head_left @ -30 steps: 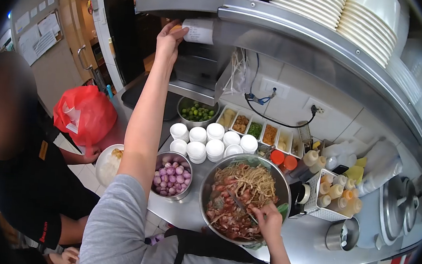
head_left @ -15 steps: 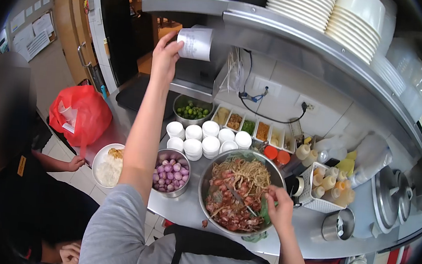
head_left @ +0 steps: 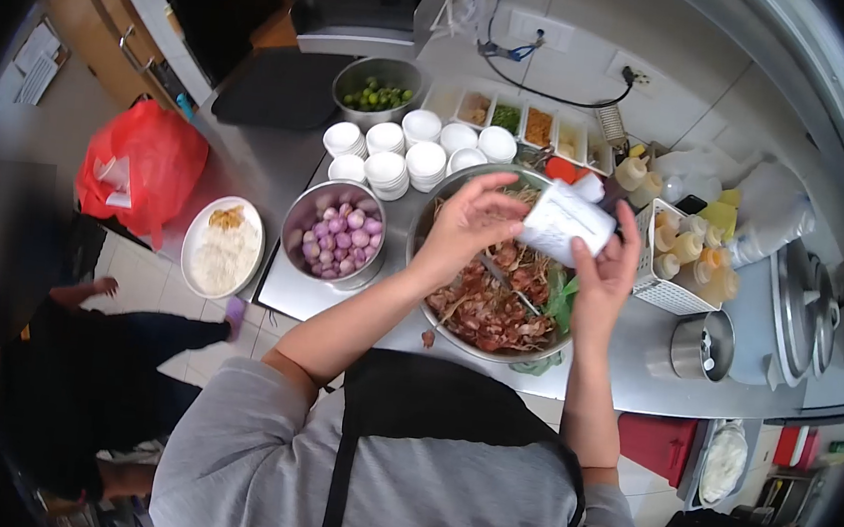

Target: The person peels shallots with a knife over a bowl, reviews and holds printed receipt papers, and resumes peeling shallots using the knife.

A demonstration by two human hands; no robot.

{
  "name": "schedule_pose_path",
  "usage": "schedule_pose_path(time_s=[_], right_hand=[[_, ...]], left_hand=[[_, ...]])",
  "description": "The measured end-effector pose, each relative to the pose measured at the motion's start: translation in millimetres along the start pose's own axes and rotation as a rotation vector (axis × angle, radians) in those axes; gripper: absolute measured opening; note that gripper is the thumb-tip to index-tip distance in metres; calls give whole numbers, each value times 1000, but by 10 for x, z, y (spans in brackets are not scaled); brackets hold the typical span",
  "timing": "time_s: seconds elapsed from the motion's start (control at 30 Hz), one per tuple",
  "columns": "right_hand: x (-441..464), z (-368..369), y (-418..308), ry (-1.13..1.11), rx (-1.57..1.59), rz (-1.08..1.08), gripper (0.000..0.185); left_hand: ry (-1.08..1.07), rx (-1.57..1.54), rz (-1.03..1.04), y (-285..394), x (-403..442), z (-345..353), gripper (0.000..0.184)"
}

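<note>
A curled white printed receipt point(head_left: 568, 222) is held up over the large metal bowl point(head_left: 417, 293). My right hand point(head_left: 601, 279) grips it from the right, thumb on its front. At its left edge, my left hand point(head_left: 471, 223) pinches it with thumb and fingertips, the index finger stretched above. Below, the bowl contains reddish marinated meat point(head_left: 493, 315) and stalks that look like lemongrass, partly hidden by my hands. A metal utensil point(head_left: 515, 287) rests in the meat, beside a green plastic piece point(head_left: 561, 298).
Left of the bowl are a pot of shallots point(head_left: 342, 241), stacked white cups point(head_left: 386, 170) and a bowl of limes point(head_left: 376, 96). A rice plate point(head_left: 223, 258) and red bag point(head_left: 139, 169) stand farther left, near another person point(head_left: 81, 374). Sauce bottles fill a white basket point(head_left: 669, 285) at right.
My left hand has brought the receipt down from the upper left to above the bowl. My right hand has risen from the bowl's rim and taken hold of it. The view has tilted down.
</note>
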State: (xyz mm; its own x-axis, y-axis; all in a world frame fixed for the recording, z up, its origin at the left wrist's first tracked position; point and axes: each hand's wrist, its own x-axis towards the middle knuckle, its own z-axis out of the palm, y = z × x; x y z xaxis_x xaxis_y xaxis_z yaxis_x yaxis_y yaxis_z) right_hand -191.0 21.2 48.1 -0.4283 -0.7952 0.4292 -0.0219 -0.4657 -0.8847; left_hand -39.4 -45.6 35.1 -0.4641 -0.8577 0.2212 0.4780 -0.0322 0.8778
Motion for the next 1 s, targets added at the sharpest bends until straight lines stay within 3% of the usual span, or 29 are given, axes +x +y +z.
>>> schedule_pose_path(time_s=[0.1, 0.13, 0.23, 0.27, 0.37, 0.47, 0.53, 0.57, 0.63, 0.77, 1.0], right_hand=[[-15, -343, -80, 72, -80, -2, 58], [-18, -469, -137, 107, -128, 2, 58], [-25, -696, -311, 206, -142, 3, 58], [-17, -716, -352, 246, -127, 22, 58], [-18, -915, -260, 133, -225, 96, 58], [71, -691, -276, 37, -171, 55, 58], [125, -606, -251, 6, -125, 71, 58], [148, -573, -248, -20, -86, 90, 57], [186, -524, -266, -61, -78, 89, 57], [205, -494, -308, -98, -68, 84, 55], [246, -740, -298, -153, 14, 107, 53]], left_hand=[[235, 327, 171, -22, -120, -402, 49], [338, 527, 224, -36, -229, -568, 44], [461, 672, 190, -358, -943, -934, 23], [375, 897, 194, -442, -1217, -991, 15], [-34, 746, -48, -276, -1375, -621, 10], [-573, 739, 28, -355, -961, -100, 13], [-916, 746, 199, -678, -759, 302, 11], [-1139, 895, 165, -878, -699, 521, 10], [-1339, 1230, 29, -1175, -737, 883, 11], [-1323, 1664, 83, -1715, -818, 969, 12], [-1104, 1830, 186, -2355, -831, 848, 16]])
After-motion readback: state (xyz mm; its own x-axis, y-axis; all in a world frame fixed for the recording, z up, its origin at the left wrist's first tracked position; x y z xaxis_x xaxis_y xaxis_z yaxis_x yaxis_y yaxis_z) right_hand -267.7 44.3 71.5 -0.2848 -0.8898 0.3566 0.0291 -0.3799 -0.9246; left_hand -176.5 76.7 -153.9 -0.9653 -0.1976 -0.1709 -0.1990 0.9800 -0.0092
